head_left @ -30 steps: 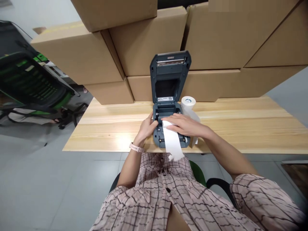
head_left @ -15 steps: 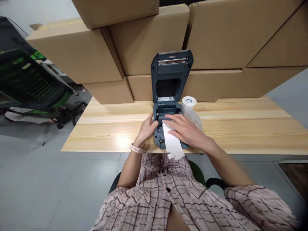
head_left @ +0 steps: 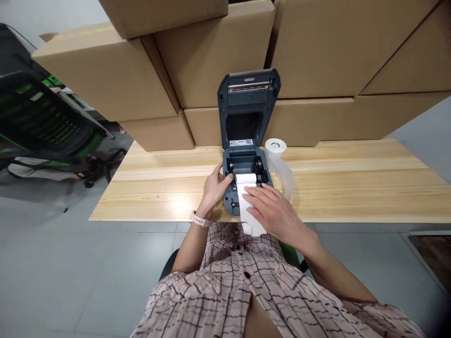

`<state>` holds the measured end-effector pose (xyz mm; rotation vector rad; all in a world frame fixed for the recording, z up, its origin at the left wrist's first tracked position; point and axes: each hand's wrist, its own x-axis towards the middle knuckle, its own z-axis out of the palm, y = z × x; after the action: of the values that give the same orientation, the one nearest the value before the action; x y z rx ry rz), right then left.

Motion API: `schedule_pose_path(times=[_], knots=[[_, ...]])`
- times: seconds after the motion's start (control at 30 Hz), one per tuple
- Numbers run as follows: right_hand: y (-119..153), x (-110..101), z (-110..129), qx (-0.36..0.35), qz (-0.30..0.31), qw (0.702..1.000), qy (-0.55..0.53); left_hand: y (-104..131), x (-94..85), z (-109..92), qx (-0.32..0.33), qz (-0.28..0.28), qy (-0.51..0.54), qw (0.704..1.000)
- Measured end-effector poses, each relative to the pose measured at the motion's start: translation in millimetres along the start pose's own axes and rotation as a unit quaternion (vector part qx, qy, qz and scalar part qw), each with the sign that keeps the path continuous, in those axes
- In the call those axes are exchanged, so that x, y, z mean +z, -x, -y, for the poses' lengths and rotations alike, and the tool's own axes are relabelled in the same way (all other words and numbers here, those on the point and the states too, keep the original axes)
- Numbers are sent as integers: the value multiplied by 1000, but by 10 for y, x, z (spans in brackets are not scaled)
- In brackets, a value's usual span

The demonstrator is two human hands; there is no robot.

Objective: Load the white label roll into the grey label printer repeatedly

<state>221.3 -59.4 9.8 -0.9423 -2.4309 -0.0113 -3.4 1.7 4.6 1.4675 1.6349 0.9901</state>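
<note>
A dark grey label printer (head_left: 242, 158) stands on the wooden table with its lid raised. Inside it lies a small white roll (head_left: 245, 178), whose paper strip (head_left: 246, 203) runs forward over the printer's front and past the table edge. My left hand (head_left: 213, 188) grips the printer's left side, thumb on top of the rim. My right hand (head_left: 271, 209) rests flat on the strip, fingers spread and pointing left. Behind it, to the right of the printer, a larger white roll (head_left: 275, 146) stands with a loose strip trailing toward me.
Stacked cardboard boxes (head_left: 313, 51) line the back of the wooden table (head_left: 352, 183). At the far left is a black and green office chair (head_left: 45, 122), with part of another person near it. The table's front edge runs close to my body.
My right hand has drawn back toward me from the roll onto the paper strip, leaving the roll inside the printer uncovered. My left hand keeps its place on the printer.
</note>
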Motion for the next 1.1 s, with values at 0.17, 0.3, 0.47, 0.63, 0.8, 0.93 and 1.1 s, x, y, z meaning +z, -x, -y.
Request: schedule_pose_path(times=[0.17, 0.3, 0.47, 0.63, 0.8, 0.93, 1.1], knots=[[-14, -14, 22, 15, 15, 1000, -2, -36, 39, 89, 38, -25, 8, 999], [-26, -58, 41, 23, 46, 999, -12, -41, 56, 138, 45, -11, 43, 998], [-43, -75, 73, 33, 68, 997, -3, -40, 65, 163, 45, -4, 68, 997], [-50, -76, 109, 21, 55, 998, 18, -39, 67, 163, 49, -7, 71, 996], [-48, -90, 137, 17, 54, 998, 27, -29, 62, 124, 52, -7, 78, 996], [-52, -89, 146, 17, 49, 998, 29, -21, 61, 101, 47, 2, 88, 995], [-58, -79, 144, 21, 48, 998, 28, -51, 72, 127, 46, 0, 91, 995]])
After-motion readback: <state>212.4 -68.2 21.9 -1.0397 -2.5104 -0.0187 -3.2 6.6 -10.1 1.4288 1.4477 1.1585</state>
